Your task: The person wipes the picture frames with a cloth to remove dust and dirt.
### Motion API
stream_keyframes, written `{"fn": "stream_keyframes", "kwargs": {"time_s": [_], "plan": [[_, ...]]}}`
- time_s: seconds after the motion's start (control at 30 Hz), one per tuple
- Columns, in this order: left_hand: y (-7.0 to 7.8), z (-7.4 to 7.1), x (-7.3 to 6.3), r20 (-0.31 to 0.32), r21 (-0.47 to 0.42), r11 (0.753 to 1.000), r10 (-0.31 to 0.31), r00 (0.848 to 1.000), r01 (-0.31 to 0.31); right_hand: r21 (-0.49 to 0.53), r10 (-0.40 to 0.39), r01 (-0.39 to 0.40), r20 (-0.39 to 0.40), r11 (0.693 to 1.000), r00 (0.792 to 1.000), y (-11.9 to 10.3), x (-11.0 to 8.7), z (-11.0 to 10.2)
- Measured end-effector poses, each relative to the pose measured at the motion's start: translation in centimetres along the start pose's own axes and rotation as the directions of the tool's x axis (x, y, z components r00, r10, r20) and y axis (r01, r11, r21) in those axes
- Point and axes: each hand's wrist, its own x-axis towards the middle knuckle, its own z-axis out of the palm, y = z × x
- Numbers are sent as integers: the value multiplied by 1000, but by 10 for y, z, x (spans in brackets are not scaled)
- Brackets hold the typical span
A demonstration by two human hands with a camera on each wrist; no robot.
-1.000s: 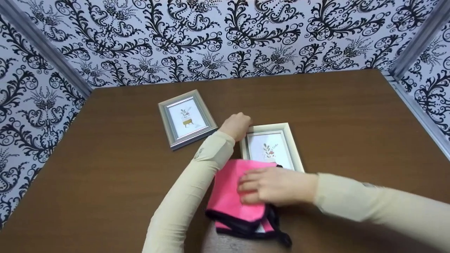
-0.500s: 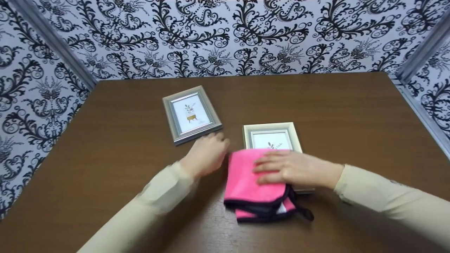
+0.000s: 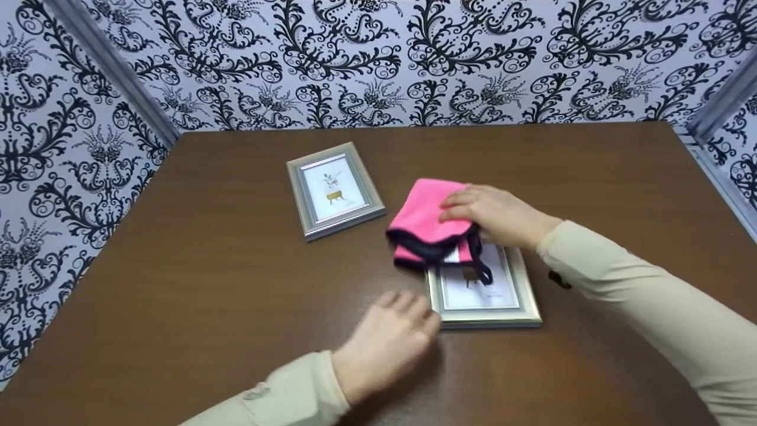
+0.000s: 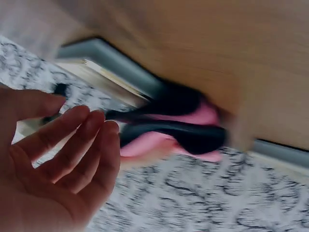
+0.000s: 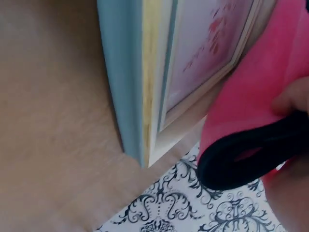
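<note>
My right hand (image 3: 502, 213) grips a folded pink cloth (image 3: 423, 210) with black edging and a black loop. The cloth hangs over the upper left of a cream picture frame (image 3: 491, 318), hiding most of its plant print. In the right wrist view, a finger (image 5: 295, 96) presses into the pink cloth beside the frame's corner. My left hand (image 3: 387, 340) is at the frame's lower left corner, its fingers overlapping the edge in the head view. The left wrist view shows those fingers (image 4: 104, 159) loosely bent, with nothing between them and the thumb.
A second picture frame (image 3: 336, 189), silvery beige with a plant print, lies face up to the left of the cloth. The brown table (image 3: 236, 284) runs back to walls (image 3: 378, 65) with black scroll patterns, joined by grey metal corner posts.
The right hand has moved the pink cloth away from me, from the frame's lower part to its upper left. The left hand has left the frame's far edge and come back towards its near left corner.
</note>
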Motion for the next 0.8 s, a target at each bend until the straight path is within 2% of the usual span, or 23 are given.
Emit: {"fn": "stream_keyframes", "kwargs": {"time_s": [0.1, 0.2, 0.3, 0.4, 0.53, 0.63, 0.8], "plan": [[13, 5, 9, 17, 67, 996, 59, 998, -60, -64, 35, -33, 22, 997, 999, 3, 1, 5], [21, 14, 15, 42, 127, 989, 73, 996, -78, -135, 14, -4, 78, 991, 997, -1, 0, 12], [22, 23, 19, 59, 166, 983, 68, 996, -77, -158, -48, 66, 117, 985, 992, -7, -5, 17], [20, 28, 21, 64, 165, 983, 68, 996, -78, -130, -136, 153, 127, 980, 982, -13, -12, 19], [22, 31, 22, 37, 149, 985, 78, 996, -83, -96, -200, 213, 129, 972, 971, -19, -18, 16], [23, 34, 23, 29, 150, 985, 84, 996, -87, -139, -156, 173, 130, 975, 979, -22, -15, 15], [25, 32, 25, 75, 158, 983, 86, 993, -97, -272, 8, 29, 134, 962, 991, -21, -1, 17]]}}
